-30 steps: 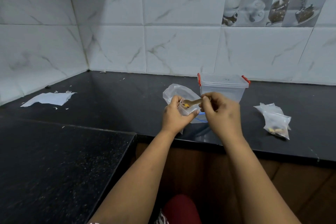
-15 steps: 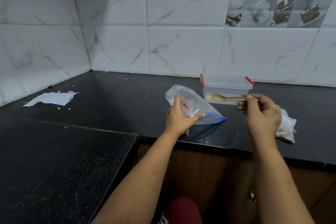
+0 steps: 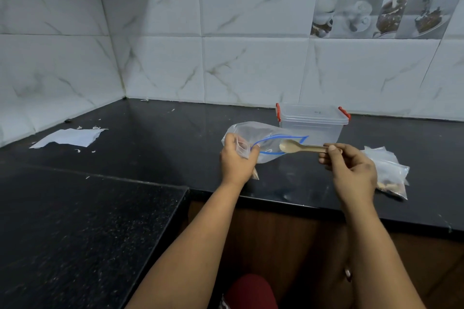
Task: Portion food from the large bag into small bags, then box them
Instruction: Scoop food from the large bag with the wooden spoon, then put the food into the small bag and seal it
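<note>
My left hand [image 3: 237, 160] grips a small clear bag [image 3: 243, 146] together with the edge of the large clear bag [image 3: 261, 138], whose blue zip rim gapes open toward the right. My right hand [image 3: 351, 170] pinches the handle of a wooden spoon [image 3: 298, 147]; its empty bowl hovers at the large bag's mouth. Behind them stands a clear plastic box [image 3: 313, 123] with red clips, its lid on. Filled small bags [image 3: 386, 173] lie on the counter to the right, partly hidden behind my right hand.
The black stone counter [image 3: 150, 138] runs along a tiled wall and turns toward me on the left. A torn white paper [image 3: 70, 137] with scraps lies at the far left. The counter's front edge drops to a wooden cabinet below my arms.
The spoon left the small bag, swung right over the box, and now points back at the large bag's mouth. The large bag's blue rim has opened wider.
</note>
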